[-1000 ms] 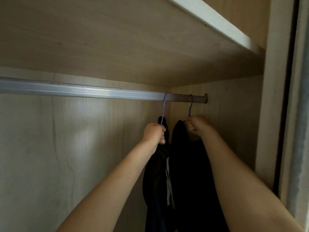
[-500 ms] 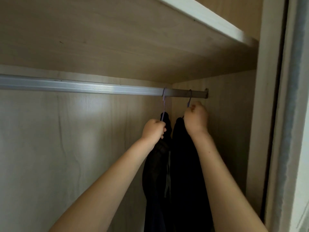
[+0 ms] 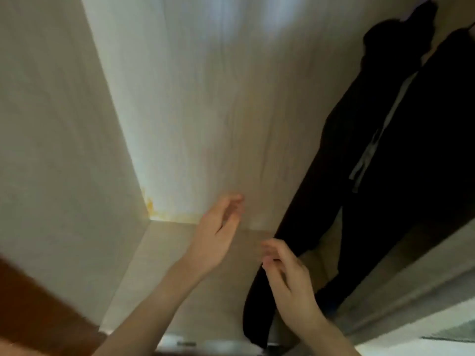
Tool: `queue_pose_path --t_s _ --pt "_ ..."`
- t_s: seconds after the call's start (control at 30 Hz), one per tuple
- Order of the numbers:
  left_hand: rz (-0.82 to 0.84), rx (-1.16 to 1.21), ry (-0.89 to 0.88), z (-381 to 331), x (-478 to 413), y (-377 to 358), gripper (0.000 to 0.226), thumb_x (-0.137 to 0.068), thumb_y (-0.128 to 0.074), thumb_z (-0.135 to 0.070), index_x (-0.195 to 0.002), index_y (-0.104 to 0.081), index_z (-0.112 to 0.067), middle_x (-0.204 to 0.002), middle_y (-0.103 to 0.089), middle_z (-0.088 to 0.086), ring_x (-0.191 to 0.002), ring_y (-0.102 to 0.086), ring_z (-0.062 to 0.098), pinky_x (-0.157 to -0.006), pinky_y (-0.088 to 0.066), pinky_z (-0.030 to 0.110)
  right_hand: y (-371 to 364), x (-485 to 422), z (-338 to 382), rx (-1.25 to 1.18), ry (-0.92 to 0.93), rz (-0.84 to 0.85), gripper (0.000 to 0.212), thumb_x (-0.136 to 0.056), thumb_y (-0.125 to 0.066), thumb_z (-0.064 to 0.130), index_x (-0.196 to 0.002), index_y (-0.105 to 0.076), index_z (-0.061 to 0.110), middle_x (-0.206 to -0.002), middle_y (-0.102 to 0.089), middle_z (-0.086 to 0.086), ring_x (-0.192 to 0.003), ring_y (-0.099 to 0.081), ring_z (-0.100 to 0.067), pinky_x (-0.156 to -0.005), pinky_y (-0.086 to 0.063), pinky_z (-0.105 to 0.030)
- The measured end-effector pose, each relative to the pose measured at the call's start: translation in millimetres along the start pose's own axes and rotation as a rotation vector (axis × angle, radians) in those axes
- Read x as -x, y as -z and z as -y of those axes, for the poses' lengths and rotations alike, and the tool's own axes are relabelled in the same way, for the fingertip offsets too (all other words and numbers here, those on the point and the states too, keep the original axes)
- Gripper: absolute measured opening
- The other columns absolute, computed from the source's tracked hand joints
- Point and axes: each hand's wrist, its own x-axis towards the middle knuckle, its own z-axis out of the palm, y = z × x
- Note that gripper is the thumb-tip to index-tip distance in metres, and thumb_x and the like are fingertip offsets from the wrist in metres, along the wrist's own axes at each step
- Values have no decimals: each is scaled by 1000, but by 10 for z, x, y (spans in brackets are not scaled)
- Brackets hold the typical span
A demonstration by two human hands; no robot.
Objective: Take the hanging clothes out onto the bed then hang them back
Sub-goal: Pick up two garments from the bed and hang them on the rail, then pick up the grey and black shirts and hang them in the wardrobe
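Two dark garments (image 3: 401,140) hang at the right side of the wardrobe, one with a pale drawstring down its front. Their lower ends reach down near the wardrobe floor. My left hand (image 3: 218,232) is low in front of the back panel, fingers loosely spread, holding nothing. Below and to its right, my right hand (image 3: 288,278) hovers close beside the lower end of a garment, fingers relaxed and empty. The rail and hangers are out of view. Both hands are blurred by motion.
The pale wood back panel (image 3: 205,98) and left side wall (image 3: 51,124) enclose the wardrobe. Its floor (image 3: 180,278) lies below my hands. A brown floor patch (image 3: 30,317) shows at the lower left, and the wardrobe's right frame (image 3: 411,291) runs diagonally at the lower right.
Both hands have let go of the hanger hooks and dropped low. The view has swung down from the rail to the wardrobe's bottom; the garments stay hanging.
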Motion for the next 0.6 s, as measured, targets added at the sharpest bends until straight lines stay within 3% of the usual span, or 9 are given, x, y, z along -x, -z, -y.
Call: queue_pose_path --t_s 0.07,0.17,0.27,0.3,0.37,0.47,0.6 --pt "14 -18 283 638 620 23 22 -93 -50 -31 -110 -63 -26 -97 -69 -7 -95 -64 11 -85 -48 21 -281 126 -582 -83 -280 177 16 -101 -44 27 -107 -52 38 -112 -63 12 -103 -61 -2 -93 -49 -26" --pt "-54 8 673 1348 1726 135 16 -92 -49 -27 -99 -64 -28 -94 -69 -2 -90 -65 19 -85 -51 38 -691 342 -1218 -202 -651 341 18 -103 -42 25 -111 -56 18 -110 -62 -11 -99 -63 -24 -93 -50 -42" --pt "-255 60 934 1552 2753 323 19 -98 -50 -17 -91 -67 -22 -85 -70 0 -76 -67 11 -73 -54 28 -1070 573 -1490 -266 -868 412 23 -102 -44 15 -112 -57 -2 -93 -62 -17 -79 -61 -31 -75 -52 -42" --pt "-341 50 1005 1554 3051 406 21 -98 -49 -15 -88 -67 -21 -81 -69 1 -71 -66 10 -69 -52 25 -1196 641 -1504 -262 -878 441 24 -101 -46 12 -110 -58 -7 -87 -63 -18 -74 -61 -32 -70 -51 -40" --pt "-546 59 1136 1503 3590 562 23 -98 -48 -12 -85 -66 -17 -78 -68 5 -69 -63 17 -69 -50 33 -1462 735 -1435 -238 -819 534 26 -99 -47 10 -104 -61 -11 -80 -64 -20 -68 -61 -33 -64 -51 -38" --pt "-830 89 1230 1339 4259 693 22 -96 -48 -9 -86 -67 -9 -79 -69 15 -73 -63 26 -71 -49 37 -1904 817 -1164 -247 -687 711 25 -100 -45 9 -96 -65 -6 -78 -67 -19 -70 -64 -31 -61 -54 -33" --pt "-1180 153 1288 1044 4922 591 20 -95 -48 -8 -91 -67 -3 -85 -71 16 -74 -63 23 -71 -49 33 -2619 911 -695 -214 -532 979 24 -99 -46 6 -86 -66 1 -79 -67 -19 -67 -63 -28 -58 -54 -29"
